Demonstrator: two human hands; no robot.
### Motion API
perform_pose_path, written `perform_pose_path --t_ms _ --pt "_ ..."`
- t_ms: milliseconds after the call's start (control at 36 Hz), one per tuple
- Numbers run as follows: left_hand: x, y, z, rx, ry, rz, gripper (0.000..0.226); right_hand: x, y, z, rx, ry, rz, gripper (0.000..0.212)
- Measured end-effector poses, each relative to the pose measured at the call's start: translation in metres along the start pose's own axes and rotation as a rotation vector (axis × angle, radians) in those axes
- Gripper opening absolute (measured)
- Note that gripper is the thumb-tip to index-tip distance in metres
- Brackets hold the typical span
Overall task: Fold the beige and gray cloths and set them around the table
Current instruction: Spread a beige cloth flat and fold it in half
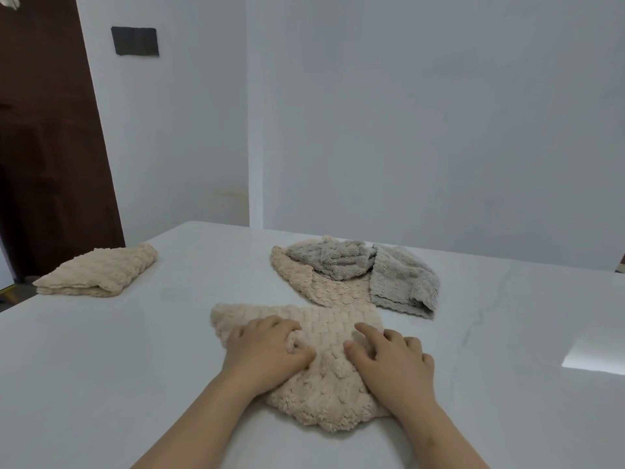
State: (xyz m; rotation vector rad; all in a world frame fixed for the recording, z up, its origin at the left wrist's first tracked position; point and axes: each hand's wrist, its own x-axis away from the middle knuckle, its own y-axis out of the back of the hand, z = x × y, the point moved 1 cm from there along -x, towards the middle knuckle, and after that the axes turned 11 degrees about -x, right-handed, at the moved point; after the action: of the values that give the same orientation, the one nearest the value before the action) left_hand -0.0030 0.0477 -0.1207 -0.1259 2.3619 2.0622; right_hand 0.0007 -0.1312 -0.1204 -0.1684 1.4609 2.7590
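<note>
A fluffy beige cloth [324,377] lies in front of me on the white table [101,367]. My left hand [267,350] rests on its left part with the fingers curled into the pile, pinching a ridge of fabric. My right hand [392,360] lies flat on its right part, fingers spread. A folded beige cloth [98,272] sits at the table's left edge. Farther back lies a loose heap: another beige cloth [304,282] underneath, a crumpled gray cloth [333,260] on top and a second gray cloth [402,282] to its right.
A white wall stands just behind the table's far edge. A dark brown door [44,147] is at the left, with a dark plate [135,41] on the wall beside it. A bright light reflection [595,357] shows on the tabletop at right.
</note>
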Motion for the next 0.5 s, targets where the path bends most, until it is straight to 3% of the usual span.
perform_pose_path --t_ms 139,250,389,500 --pt "-0.006 0.006 0.014 0.106 0.218 -0.165 0.045 -0.006 -0.005 0.005 -0.034 0.042 0.057 0.043" --pt "-0.007 0.007 0.042 0.094 0.446 -0.095 0.047 -0.009 -0.006 0.007 -0.113 0.104 -0.002 0.043" --pt "-0.011 0.005 0.042 0.135 0.401 -0.097 0.043 -0.011 -0.008 0.007 -0.186 0.285 -0.096 0.085" --pt "-0.014 0.000 0.037 0.355 0.318 -0.235 0.038 -0.016 -0.010 0.002 -0.231 0.363 -0.186 0.081"
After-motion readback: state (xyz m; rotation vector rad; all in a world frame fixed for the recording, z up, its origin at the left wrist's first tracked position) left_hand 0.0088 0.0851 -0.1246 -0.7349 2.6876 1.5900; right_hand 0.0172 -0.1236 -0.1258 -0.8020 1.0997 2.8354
